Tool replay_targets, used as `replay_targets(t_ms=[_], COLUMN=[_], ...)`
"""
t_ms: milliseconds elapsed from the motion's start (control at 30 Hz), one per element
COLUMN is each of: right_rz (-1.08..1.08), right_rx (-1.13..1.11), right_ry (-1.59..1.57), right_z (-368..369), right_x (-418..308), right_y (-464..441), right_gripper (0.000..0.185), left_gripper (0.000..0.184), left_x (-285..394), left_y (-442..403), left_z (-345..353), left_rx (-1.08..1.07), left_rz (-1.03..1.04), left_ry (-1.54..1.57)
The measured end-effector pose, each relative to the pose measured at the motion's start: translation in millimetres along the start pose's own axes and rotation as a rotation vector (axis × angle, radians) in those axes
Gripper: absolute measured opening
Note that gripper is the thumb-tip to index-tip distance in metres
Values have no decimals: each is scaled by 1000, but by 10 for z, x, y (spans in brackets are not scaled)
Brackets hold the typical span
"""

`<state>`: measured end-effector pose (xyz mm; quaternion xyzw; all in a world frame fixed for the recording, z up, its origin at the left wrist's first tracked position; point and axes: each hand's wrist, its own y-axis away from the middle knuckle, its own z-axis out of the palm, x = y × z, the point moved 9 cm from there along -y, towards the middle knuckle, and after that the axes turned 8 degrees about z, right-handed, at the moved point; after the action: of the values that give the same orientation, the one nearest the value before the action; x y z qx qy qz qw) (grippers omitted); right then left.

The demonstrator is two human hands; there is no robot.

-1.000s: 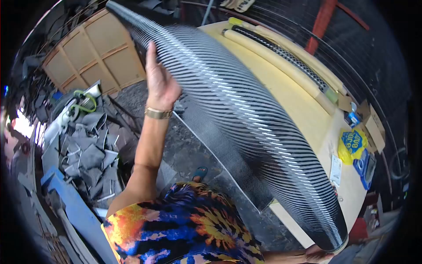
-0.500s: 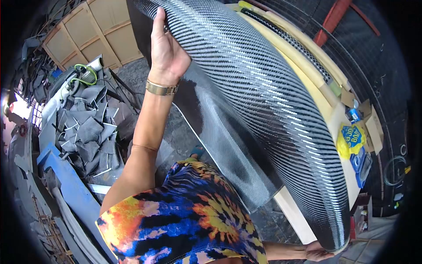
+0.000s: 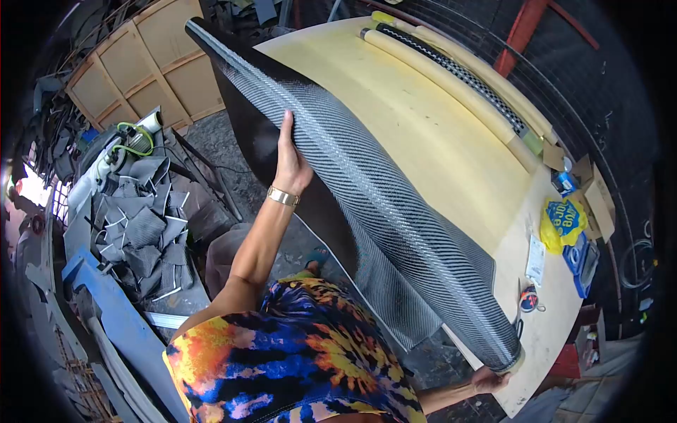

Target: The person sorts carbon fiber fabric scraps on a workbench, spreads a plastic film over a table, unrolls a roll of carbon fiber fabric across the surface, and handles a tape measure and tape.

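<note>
A long roll of black and silver woven sheet (image 3: pixel 381 201) lies diagonally across the view, its loose part hanging down on the near side. My left hand (image 3: pixel 291 158) supports the upper half from beneath, thumb up along the roll and the other fingers hidden under it. At the roll's lower right end, my right hand (image 3: pixel 491 381) grips the edge, its fingers curled there. Behind the roll is a table (image 3: pixel 423 120) with a pale yellow top.
Further rolls (image 3: pixel 451 95) lie along the table's far side. A yellow bag (image 3: pixel 564 224), a blue tray (image 3: pixel 580 264), a cardboard box (image 3: pixel 596 197) and scissors (image 3: pixel 520 328) are at the right. Grey scraps (image 3: pixel 144 229) are piled at the left.
The sheet has dropped lower and looks narrower, baring more of the tabletop. My left hand has moved down and slightly right; my right hand has moved up and left with the roll's end.
</note>
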<state>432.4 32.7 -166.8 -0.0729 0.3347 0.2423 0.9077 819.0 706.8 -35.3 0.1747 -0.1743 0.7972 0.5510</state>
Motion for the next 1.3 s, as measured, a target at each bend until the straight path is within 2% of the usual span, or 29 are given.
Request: replay_targets(t_ms=[67, 233, 300, 367, 400, 433, 467, 533, 567, 600, 633, 667, 700, 733, 767, 800, 867, 900, 933, 967, 1000, 1067, 1100, 1133, 1300], right_rz=[48, 61, -3, -62, -83, -138, -192, -245, -279, -338, -366, -439, -479, -595, -440, -401, -426, -438, -453, -475, -492, -529, -543, -551, -526], right_rx=[-127, -90, -74, 37, 150, 143, 142, -112, -185, -208, -222, -162, -184, -2, -472, -687, -618, -482, -627, -593, -534, -396, -321, -247, 111], right_ry=[72, 114, 120, 136, 159, 181, 203, 84, 13, 51, 49, 104, 94, 223, 33, 62, 34, 5, 84, 98, 109, 138, 150, 160, 205], right_z=[46, -172, -194, -84, 114, 173, 97, 530, 798, 963, 1111, 1263, 1600, 1905, 2270, 2706, 2895, 2814, 2812, 2764, 2673, 2433, 2301, 2160, 1435], right_x=[125, 356, 258, 36, -82, -216, -451, -745, -899, -1099, -1271, -1450, -1534, -1659, -1666, -1661, -1808, -1880, -1713, -1685, -1681, -1639, -1626, -1614, -1500], right_y=[-20, -160, -131, 238, 534, 707, 732, 1120, 1284, 1377, 1417, 1423, 1230, 1201, 1024, 987, 916, 871, 997, 1070, 1146, 1327, 1407, 1497, 1923], right_gripper=[55, 54, 53, 53, 51, 51, 51, 52, 54, 54, 56, 55, 52, 47, 43, 41, 35, 32, 36, 36, 37, 37, 37, 38, 39], left_gripper=[43, 52, 51, 44, 38, 43, 50, 59, 59, 59, 55, 52, 50, 50, 48, 47, 51, 52, 50, 51, 51, 54, 58, 59, 59], left_x=[-181, -565, -589, -508, -303, -194, -211, 44, 191, 335, 415, 503, 480, 553, 544, 574, 663, 773, 915, 1006, 1099, 1434, 1421, 1650, 1845], left_y=[-55, -350, -366, -570, -385, -528, -453, -280, -315, -287, -364, -340, -533, -787, -780, -821, -906, -1027, -1148, -952, -741, -852, -678, -815, -716], left_z=[-152, -456, -390, -692, -259, -416, -182, 136, 190, 193, 129, 176, 330, 312, 448, 605, 727, 692, 316, 409, 542, 250, 290, 119, 91], left_rx=[32, 55, 82, 125, 66, 60, 19, 41, 15, 81, 72, 106, 50, -9, 8, 28, 6, -24, -39, -29, -14, -53, 31, -32, 75], left_rz=[-33, -66, -110, -37, -24, -12, -72, -24, 58, 148, 122, 185, 182, 184, 209, 240, 213, 186, 185, 271, 361, 379, 292, 326, 373], left_ry=[-10, -26, 7, -78, -83, -176, -150, -258, -299, -419, -379, -387, -339, -306, -312, -309, -282, -256, -274, -377, -487, -702, -735, -883, -865])
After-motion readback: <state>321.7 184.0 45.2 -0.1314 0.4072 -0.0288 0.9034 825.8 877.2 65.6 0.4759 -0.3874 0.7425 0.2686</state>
